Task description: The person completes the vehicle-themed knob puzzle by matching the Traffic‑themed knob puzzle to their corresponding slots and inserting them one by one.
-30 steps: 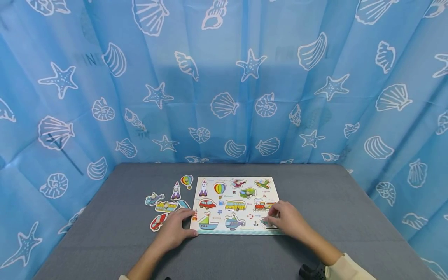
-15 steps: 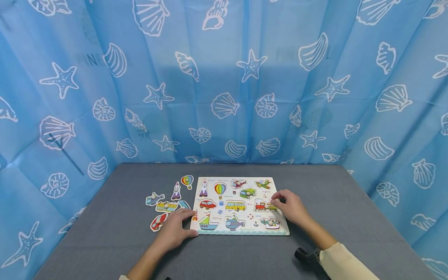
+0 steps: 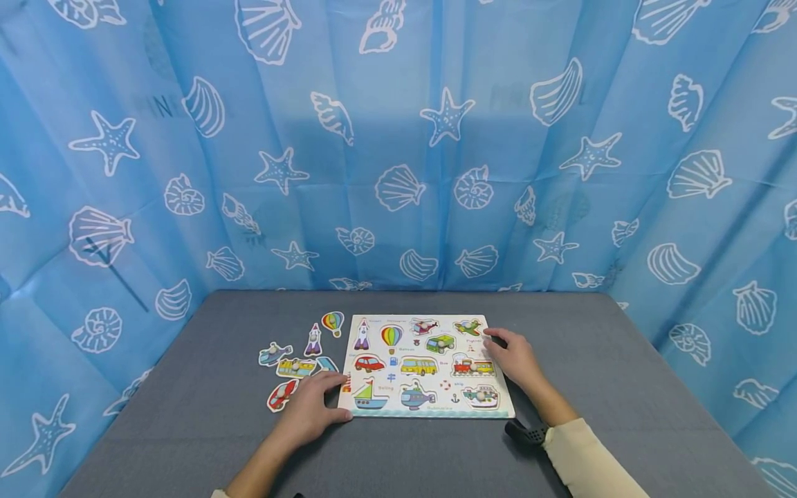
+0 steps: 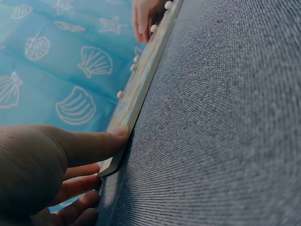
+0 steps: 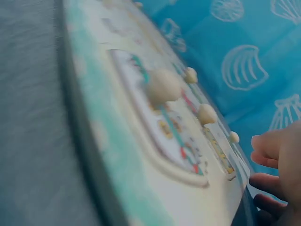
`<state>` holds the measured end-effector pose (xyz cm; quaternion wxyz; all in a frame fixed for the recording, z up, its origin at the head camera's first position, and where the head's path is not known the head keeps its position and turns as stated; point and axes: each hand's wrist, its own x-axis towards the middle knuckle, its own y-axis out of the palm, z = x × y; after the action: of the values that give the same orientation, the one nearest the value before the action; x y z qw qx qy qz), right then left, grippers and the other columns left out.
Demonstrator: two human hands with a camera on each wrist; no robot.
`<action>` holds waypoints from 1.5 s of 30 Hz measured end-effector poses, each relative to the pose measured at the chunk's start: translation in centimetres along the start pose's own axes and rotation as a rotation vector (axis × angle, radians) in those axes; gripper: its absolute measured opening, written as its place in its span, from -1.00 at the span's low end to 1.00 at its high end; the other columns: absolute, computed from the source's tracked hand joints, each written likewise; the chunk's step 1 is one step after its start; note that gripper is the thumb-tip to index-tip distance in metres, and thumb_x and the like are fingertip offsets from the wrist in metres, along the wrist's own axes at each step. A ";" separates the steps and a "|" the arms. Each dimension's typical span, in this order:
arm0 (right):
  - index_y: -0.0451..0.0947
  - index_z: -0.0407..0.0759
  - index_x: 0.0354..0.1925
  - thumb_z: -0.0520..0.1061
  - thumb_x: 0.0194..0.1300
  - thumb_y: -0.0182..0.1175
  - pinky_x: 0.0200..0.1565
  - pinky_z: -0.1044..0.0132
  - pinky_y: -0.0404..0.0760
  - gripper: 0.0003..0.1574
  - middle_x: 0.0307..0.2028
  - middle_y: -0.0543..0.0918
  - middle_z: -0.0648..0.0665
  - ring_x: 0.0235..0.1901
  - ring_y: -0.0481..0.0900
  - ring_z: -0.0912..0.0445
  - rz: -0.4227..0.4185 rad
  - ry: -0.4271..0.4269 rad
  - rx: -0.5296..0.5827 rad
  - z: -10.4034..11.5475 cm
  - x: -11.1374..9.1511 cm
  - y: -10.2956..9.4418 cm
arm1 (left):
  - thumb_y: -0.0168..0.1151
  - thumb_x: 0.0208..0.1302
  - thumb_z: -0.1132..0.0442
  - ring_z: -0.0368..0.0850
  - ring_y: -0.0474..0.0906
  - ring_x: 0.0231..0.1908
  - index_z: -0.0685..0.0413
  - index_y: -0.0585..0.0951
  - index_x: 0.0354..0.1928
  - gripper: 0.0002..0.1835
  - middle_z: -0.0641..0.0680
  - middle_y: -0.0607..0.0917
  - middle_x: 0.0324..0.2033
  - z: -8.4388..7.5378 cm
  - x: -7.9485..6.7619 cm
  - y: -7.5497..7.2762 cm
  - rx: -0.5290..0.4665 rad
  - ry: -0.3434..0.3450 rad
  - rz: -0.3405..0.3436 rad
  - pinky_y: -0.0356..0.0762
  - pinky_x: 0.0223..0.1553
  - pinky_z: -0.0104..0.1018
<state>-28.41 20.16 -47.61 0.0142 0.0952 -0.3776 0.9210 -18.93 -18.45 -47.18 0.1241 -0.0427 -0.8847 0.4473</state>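
A wooden knob puzzle board [image 3: 394,401] lies flat on the table. My left hand [image 3: 308,408] rests at its near left corner; in the left wrist view the thumb [image 4: 101,145] presses on the edge and the other fingers lie along the left side. My right hand [image 3: 513,354] is beside the board's right edge, fingers loosely bent and holding nothing. Knobbed pieces sit in the board: a ship [image 3: 483,396], a train [image 3: 463,365], a truck [image 3: 436,343], a helicopter and a fighter plane [image 3: 468,327]. The ship's knob [image 5: 164,86] is large in the right wrist view.
Left of the board lie a balloon piece [image 3: 333,321], rocket piece [image 3: 314,340], submarine piece [image 3: 271,355], bus piece [image 3: 292,368] and red car piece [image 3: 280,397]. A blue piece [image 3: 327,363] is partly hidden by my left hand. A blue shell-patterned curtain [image 3: 398,228] hangs behind.
My right hand has left the ship piece, moving up past the train to the board's upper right edge. The ship piece shows uncovered in the board. My left hand has stayed put.
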 end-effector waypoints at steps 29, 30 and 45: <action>0.46 -0.41 0.20 -0.37 0.36 0.06 0.25 -0.32 0.08 -0.56 0.27 0.36 -0.47 0.35 0.09 -0.39 0.136 -0.124 -0.013 -0.8 -0.9 -0.9 | 0.60 -0.17 0.11 0.11 0.46 0.11 0.08 0.65 0.08 -0.35 0.05 0.61 0.04 0.7 0.4 -0.6 0.001 0.036 0.075 0.34 0.13 0.09; 0.46 -0.41 0.20 -0.37 0.37 0.06 0.25 -0.32 0.08 -0.56 0.27 0.36 -0.46 0.35 0.09 -0.39 0.138 -0.127 -0.019 -0.8 -0.9 -0.9 | 0.60 -0.16 0.11 0.10 0.46 0.10 0.07 0.64 0.09 -0.35 0.04 0.61 0.04 0.8 0.5 -0.8 -0.001 0.041 0.098 0.34 0.13 0.09; 0.53 -0.32 0.16 -0.29 0.37 0.11 0.21 -0.32 0.15 -0.60 0.25 0.40 -0.41 0.31 0.20 -0.35 0.122 -0.156 -0.027 -1.7 -1.2 -1.2 | 0.42 0.10 0.37 -0.24 0.51 -0.37 0.02 0.66 0.01 -0.62 -0.06 0.63 -0.30 1.4 3.3 -1.6 -0.109 0.071 0.014 0.52 -0.32 -0.27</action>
<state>-27.34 22.27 -48.14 -0.0699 0.1434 -0.3948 0.9048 -22.40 -19.91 -46.06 0.1495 -0.0714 -0.9025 0.3976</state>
